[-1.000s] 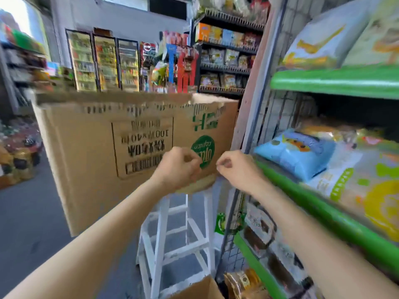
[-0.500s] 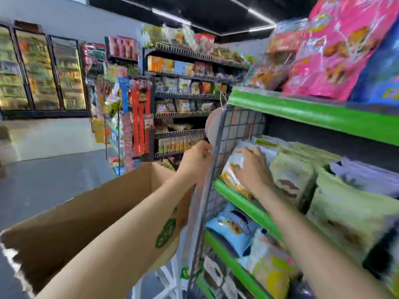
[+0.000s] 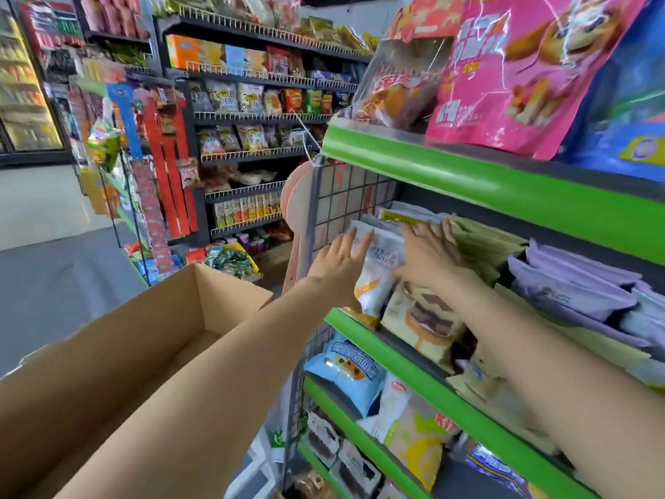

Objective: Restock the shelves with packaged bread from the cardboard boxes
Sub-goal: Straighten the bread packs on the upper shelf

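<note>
- Our right hand [image 3: 430,255] lies flat at the centre of the frame, fingers straight and spread, pressing on the upright bread packets of the middle shelf.
- Our left hand [image 3: 340,262] reaches in just left of it, fingers straight and loosely together, the fingertips touching the left edge of a white bread packet [image 3: 378,271] with an orange mark on it.
- That white packet stands between our two hands at the left end of the shelf, beside the wire grid end panel [image 3: 342,196].
- Below our right wrist a beige packet showing a chocolate layered cake [image 3: 423,315] leans against the green shelf edge [image 3: 360,327].
- To the right of our right hand we see olive-green packets [image 3: 482,246], then pale purple ones [image 3: 568,282] towards the right edge of the frame.
- The shelf above, at upper right, carries a large pink bag [image 3: 518,73] and a clear bag of buns [image 3: 399,84].
- Lower down, at bottom centre, a light blue packet [image 3: 345,372] rests on the next shelf.
- The open cardboard box [image 3: 108,354] fills the lower left of the frame, under our left forearm; how much is inside it we cannot tell.
- Black snack shelves [image 3: 252,113] stand at upper centre, across the aisle.
</note>
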Demonstrator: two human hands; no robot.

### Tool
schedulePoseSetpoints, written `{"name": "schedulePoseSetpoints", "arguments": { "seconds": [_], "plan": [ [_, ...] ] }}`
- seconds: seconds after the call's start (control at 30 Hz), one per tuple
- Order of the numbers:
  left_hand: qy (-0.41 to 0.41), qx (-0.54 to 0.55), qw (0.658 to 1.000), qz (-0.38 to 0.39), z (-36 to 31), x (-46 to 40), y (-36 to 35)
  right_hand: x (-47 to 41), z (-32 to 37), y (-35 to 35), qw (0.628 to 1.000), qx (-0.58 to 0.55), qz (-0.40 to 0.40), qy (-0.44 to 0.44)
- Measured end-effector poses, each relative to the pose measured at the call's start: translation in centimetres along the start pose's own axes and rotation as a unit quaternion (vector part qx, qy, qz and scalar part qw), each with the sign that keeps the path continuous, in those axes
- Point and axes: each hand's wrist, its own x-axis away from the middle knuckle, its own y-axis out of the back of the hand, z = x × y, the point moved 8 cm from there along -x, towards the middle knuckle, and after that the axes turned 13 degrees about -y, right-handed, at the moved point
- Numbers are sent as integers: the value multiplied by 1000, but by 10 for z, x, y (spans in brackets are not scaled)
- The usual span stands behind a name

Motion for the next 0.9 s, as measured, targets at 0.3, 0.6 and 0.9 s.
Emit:
{"name": "schedulePoseSetpoints", "arguments": {
  "seconds": [0.3, 0.6, 0.9],
  "plan": [
    [-39, 33, 999, -8, 15, -29, -35, -23, 24, -17, 992, 111, -43, 34],
    [-44, 51, 996, -50, 20, -50, -36, -37, 34, -21, 992, 118, -36, 28],
    [-66, 95, 989, -95, 20, -58, -35, -47, 21, -19, 993, 117, 16, -4]
  ]
}}
